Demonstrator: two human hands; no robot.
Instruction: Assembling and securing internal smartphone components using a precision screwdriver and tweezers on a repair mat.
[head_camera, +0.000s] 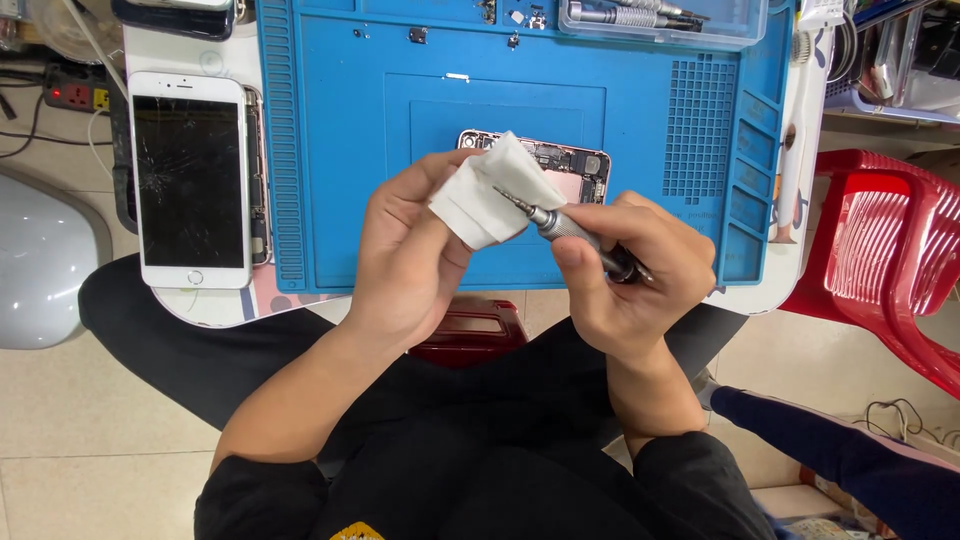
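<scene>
While left hand (405, 250) pinches tissue (490, 192), right hand (640, 270) grips screwdriver (570, 232), tip touching tissue

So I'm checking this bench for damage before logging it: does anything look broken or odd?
Yes: the white phone lying at the left edge of the blue mat has a cracked screen, with fine cracks spreading across the dark glass.

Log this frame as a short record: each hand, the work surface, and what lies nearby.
left hand: holds a folded white tissue
right hand: grips a small metal screwdriver, tip against the tissue
work surface: blue mat
behind hands: opened phone body
left of mat: white phone with cracked screen
right: red plastic chair
</scene>
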